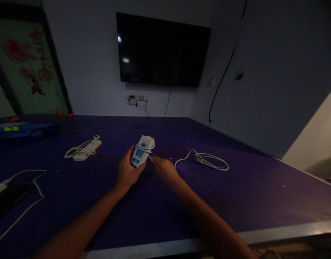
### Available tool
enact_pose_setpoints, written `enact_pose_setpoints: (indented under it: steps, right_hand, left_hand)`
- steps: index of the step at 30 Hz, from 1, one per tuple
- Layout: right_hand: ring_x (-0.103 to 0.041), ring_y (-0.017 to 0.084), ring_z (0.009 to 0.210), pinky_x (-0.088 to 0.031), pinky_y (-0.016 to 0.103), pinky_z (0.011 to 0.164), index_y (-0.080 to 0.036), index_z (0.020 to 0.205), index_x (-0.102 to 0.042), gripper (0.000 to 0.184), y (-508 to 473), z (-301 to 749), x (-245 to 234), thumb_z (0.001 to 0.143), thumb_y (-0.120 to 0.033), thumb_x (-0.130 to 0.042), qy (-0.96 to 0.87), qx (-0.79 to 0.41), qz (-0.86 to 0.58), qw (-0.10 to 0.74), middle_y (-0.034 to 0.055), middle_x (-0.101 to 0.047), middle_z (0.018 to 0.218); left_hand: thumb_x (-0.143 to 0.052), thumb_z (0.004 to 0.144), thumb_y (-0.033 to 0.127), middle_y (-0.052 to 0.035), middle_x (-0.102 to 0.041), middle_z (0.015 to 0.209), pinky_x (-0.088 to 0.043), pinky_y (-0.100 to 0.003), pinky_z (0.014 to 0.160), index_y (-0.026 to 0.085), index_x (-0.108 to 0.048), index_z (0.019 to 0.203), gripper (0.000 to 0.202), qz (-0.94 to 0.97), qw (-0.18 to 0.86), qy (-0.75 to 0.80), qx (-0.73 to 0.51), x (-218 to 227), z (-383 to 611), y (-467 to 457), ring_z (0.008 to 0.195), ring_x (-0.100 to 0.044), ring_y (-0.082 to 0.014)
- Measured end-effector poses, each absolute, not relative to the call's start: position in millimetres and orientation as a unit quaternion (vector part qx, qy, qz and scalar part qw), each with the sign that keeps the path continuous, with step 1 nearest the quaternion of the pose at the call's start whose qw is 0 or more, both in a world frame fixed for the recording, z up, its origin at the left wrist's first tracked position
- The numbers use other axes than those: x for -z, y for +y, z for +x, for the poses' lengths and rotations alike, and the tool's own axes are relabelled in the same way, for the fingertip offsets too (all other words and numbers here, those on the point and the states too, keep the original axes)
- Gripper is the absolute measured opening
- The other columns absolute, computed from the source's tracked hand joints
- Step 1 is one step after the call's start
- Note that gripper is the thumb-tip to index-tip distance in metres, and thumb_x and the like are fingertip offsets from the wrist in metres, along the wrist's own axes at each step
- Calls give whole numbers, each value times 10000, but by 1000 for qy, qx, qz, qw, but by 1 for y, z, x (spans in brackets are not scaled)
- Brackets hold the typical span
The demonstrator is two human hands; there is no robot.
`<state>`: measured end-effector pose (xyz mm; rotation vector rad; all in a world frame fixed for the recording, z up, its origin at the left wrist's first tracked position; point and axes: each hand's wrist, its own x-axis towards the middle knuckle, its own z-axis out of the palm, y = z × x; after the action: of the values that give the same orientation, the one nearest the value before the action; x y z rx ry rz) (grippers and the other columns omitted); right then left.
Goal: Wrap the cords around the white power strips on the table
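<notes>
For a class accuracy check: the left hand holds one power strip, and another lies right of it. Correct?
Wrong side: the head view shows the left hand holding one power strip, and the other strip lying left of it.

left hand (127, 172) partly hidden behind the power strip (139, 153), dark object (10, 202) cut off by left edge

Dim, bluish light leaves the tabletop (248, 201) dark, with a faint purple sheen toward its right edge and a brighter glint along its near edge, toward the right. Two white reflections glare on the left of the wall-mounted television (165, 50). Fine detail is soft; wide-angle distortion stretches the view's borders.
</notes>
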<state>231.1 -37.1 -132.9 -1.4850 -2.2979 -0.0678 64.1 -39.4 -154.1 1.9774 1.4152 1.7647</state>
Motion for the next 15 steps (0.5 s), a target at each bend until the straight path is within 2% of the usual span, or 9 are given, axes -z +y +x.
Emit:
enact_pose_setpoints:
  steps: [2,7,11,15]
  right_hand:
    - [-646,181,869,-434,247,692,-195,1057,-551,308,-39,228,132,961,-305,-279,-823,31,-541,173,85,-676,947]
    - [-654,196,850,-440,253,661,-177,1084,-544,323,-42,230,130,955,-298,-274,-824,54,-543,154,98,-673,975]
    - [-657,199,821,-436,253,644,-181,1072,-565,289,-43,235,133,936,-277,-329,-831,54,-529,161,105,-681,943]
    - [-655,205,742,-428,257,584,-183,995,-591,241,-40,237,138,921,-265,-376,-835,76,-518,166,99,-679,868]
  left_hand:
    - [-684,660,323,-123,-595,1158,-499,-372,836,162,-407,1309,724,655,71,479,-580,155,63,-37,995,-607,-243]
    - [-671,677,304,-113,-580,1153,-458,-391,888,179,-415,1305,689,699,-31,493,-517,159,56,-34,1045,-565,-256]
    - [-642,717,309,-88,-589,999,-464,-375,832,177,-342,1368,729,712,-99,533,-446,157,50,-37,946,-572,-253]
    - [-614,744,311,-90,-566,963,-460,-347,774,159,-317,1387,725,717,-156,567,-374,150,49,-44,921,-547,-260]
